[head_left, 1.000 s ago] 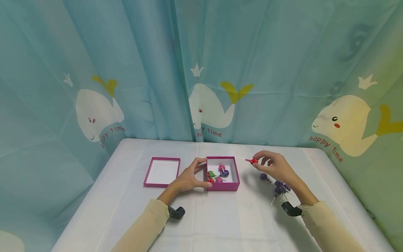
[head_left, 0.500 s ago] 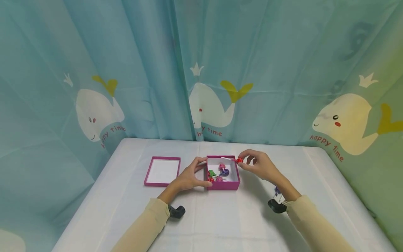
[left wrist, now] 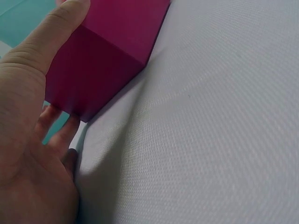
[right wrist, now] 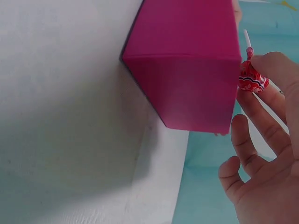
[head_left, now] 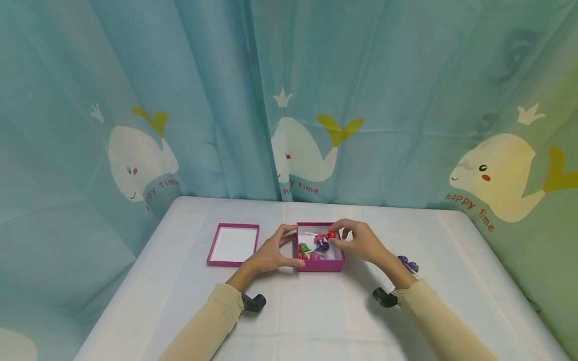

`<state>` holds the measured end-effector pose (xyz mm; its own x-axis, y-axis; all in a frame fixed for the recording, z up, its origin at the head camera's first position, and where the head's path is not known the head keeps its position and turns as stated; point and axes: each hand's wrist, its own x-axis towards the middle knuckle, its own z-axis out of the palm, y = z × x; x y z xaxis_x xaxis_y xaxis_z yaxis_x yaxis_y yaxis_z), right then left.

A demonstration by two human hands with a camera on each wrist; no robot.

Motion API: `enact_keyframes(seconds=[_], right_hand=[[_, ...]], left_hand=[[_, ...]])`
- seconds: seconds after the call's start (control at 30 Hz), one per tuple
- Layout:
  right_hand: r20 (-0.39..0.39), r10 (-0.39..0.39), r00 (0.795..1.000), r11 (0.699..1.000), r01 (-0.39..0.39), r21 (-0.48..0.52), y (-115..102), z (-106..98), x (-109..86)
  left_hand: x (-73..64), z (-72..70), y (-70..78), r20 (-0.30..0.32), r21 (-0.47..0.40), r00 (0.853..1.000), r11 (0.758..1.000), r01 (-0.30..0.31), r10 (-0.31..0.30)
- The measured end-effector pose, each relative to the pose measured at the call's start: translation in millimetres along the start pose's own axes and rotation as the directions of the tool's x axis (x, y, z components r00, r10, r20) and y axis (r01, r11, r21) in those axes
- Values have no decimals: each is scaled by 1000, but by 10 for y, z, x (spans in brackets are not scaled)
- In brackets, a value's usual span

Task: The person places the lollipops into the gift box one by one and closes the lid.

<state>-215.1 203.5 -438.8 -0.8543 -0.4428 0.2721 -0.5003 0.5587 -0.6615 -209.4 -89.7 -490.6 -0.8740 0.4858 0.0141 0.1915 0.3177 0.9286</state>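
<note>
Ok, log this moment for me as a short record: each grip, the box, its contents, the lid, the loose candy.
Left grip: holds the left side of the magenta box
Right grip: pinches a red lollipop at the right side of the box's opening
Box contents: green lollipop, purple lollipop, pink lollipops, another red one
Lid: left of the box, apart from it, white inside facing up
Loose candy: at least two purple lollipops, right of the box
Unclear: whether the held lollipop touches any other

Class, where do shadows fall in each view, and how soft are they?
Head view: soft shadow on the table beside the right sleeve; left wrist view: soft-edged band near the box; right wrist view: broad, blurry-edged patch beside the box.
</note>
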Motion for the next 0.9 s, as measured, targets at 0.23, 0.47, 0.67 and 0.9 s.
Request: enact_keyframes(seconds=[0.23, 0.47, 0.67, 0.9], right_hand=[[28, 16, 999, 1000, -16, -20, -29, 74, 21], [91, 39, 995, 998, -35, -51, -49, 119, 10], [126, 49, 991, 996, -39, -78, -45, 162, -10], [122, 31, 992, 995, -19, -96, -49, 178, -10]], left_hand=[[7, -3, -14, 5, 5, 1000, 1000, -15, 15], [11, -3, -23, 8, 14, 1000, 1000, -22, 22], [12, -3, -18, 9, 18, 1000, 999, -26, 26], [-5, -8, 6, 6, 10, 1000, 1000, -13, 13]])
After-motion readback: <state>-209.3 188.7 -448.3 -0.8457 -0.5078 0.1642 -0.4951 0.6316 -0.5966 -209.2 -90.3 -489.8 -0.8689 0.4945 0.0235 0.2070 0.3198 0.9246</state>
